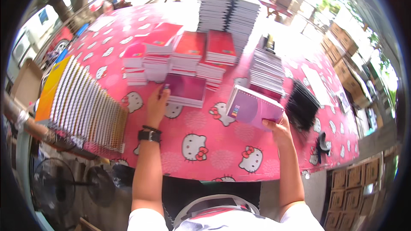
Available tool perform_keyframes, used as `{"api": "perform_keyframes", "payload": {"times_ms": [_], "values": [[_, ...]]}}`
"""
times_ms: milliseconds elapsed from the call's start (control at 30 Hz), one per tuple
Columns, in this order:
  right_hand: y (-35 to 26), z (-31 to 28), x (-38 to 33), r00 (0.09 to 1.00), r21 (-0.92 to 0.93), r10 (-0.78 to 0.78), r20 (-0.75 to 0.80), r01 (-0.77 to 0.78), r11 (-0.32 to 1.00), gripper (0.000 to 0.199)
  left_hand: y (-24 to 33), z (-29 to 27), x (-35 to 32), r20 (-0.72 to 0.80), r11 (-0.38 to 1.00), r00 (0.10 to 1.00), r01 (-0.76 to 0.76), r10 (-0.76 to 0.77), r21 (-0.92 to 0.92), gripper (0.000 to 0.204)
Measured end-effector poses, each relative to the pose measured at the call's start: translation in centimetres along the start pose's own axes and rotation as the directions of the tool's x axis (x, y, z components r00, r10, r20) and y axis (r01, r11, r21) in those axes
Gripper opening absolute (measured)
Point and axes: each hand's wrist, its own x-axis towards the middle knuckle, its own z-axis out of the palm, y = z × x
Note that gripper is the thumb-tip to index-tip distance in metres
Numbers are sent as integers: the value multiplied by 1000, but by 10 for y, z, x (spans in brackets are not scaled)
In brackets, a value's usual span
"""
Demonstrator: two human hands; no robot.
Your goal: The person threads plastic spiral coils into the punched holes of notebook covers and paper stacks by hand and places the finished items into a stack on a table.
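Note:
My right hand (279, 129) grips a light purple spiral notebook (253, 108) by its near right corner, with the thumb on the cover. The notebook is raised and tilted above the table. My left hand (157, 106), with a dark band at the wrist, is closed at the left edge of a short stack of dark purple notebooks (185, 86). That stack lies in front of several piles of red notebooks (188, 45). Behind the held notebook stands a tall stack of spiral notebooks (266, 70), its spines and page edges showing.
A long row of spiral notebooks with a yellow cover (79, 102) stands on the left. Tall notebook stacks (229, 15) rise at the back. Black items (302, 105) lie to the right on the pink patterned tablecloth (220, 158). Cardboard boxes (353, 182) and a fan (53, 184) stand below.

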Motion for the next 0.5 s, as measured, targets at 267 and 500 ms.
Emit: {"api": "perform_keyframes", "payload": {"times_ms": [267, 500], "values": [[28, -61, -17, 968, -911, -247, -47, 60, 408, 104, 23, 10, -2, 22, 990, 999, 37, -40, 136, 51], [4, -10, -17, 892, -984, -449, -55, 28, 176, 101, 22, -9, 11, 48, 993, 993, 102, -105, 61, 53]]}}
